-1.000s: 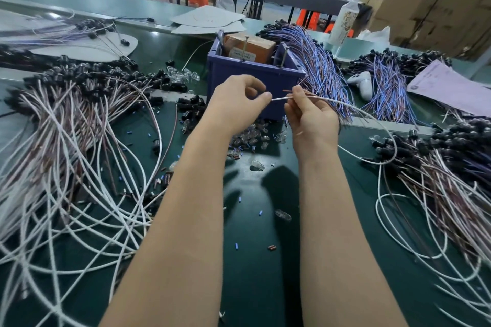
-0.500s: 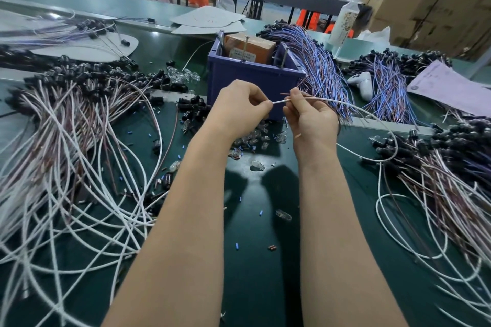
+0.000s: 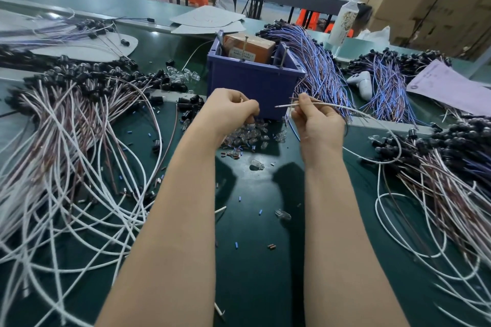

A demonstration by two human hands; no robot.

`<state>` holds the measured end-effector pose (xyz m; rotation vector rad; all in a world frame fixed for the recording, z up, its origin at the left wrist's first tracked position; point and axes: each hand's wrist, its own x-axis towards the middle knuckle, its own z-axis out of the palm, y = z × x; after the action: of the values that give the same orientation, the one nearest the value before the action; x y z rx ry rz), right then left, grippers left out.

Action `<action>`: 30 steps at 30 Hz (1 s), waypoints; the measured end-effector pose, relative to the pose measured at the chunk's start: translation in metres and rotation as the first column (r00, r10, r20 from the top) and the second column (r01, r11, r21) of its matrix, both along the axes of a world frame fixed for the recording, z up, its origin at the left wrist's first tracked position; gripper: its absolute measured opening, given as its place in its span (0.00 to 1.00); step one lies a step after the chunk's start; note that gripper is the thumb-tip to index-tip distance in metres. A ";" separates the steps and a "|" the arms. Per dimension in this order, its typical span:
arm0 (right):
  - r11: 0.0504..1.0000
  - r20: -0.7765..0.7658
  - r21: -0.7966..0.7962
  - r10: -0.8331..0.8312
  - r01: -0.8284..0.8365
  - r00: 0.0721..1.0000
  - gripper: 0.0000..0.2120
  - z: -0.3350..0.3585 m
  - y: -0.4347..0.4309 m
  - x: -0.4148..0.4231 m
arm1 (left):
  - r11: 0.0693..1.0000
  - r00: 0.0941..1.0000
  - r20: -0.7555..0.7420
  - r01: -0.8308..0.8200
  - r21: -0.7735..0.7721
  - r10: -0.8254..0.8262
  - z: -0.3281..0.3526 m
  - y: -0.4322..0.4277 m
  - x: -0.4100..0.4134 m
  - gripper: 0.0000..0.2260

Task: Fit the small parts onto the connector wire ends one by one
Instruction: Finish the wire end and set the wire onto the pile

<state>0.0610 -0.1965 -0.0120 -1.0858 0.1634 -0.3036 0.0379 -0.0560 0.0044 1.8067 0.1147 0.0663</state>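
Note:
My right hand (image 3: 316, 121) pinches a white wire (image 3: 332, 106) near its stripped end, which points left; a thin brown wire runs with it. My left hand (image 3: 229, 111) is curled just left of that wire tip, a small gap away, with something tiny and pale between its fingertips; what it is cannot be told. Below both hands lies a pile of small clear parts (image 3: 249, 137) on the green mat. The white wire loops right to a heap of black connectors (image 3: 451, 141).
A blue bin (image 3: 252, 79) with a brown box stands just behind my hands. White and brown wire bundles (image 3: 66, 146) cover the left, more fill the right. Blue-purple wire bundles (image 3: 318, 71) and a white bottle (image 3: 344, 18) sit behind. Tiny sleeves litter the mat.
My left hand has drawn back left and down from the wire tip, which it touched half a second ago. My right hand keeps the wire in about the same place.

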 end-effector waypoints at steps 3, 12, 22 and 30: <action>0.999 -0.004 0.036 -0.024 0.025 1.000 0.09 0.000 -0.006 0.000 | 0.996 0.997 0.025 -0.074 0.041 0.073 0.000 0.002 0.003 0.07; 0.998 -0.017 0.066 0.002 -0.001 1.000 0.10 0.002 0.000 0.001 | 0.724 0.753 0.513 -0.613 0.316 0.413 0.010 -0.009 -0.003 0.12; 0.989 -0.001 0.142 0.050 -0.050 0.999 0.13 0.003 -0.003 0.001 | 0.758 0.755 0.069 0.649 0.057 -0.652 0.062 -0.034 -0.042 0.11; 0.991 -0.053 0.117 -0.058 0.064 0.997 0.11 0.000 -0.005 0.004 | 0.961 0.964 -0.175 0.229 0.154 -0.202 0.004 -0.026 -0.002 0.14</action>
<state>0.0651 -0.2013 -0.0116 -0.9716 0.2561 -0.3186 0.0357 -0.0815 0.0086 1.9872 0.0234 -0.2300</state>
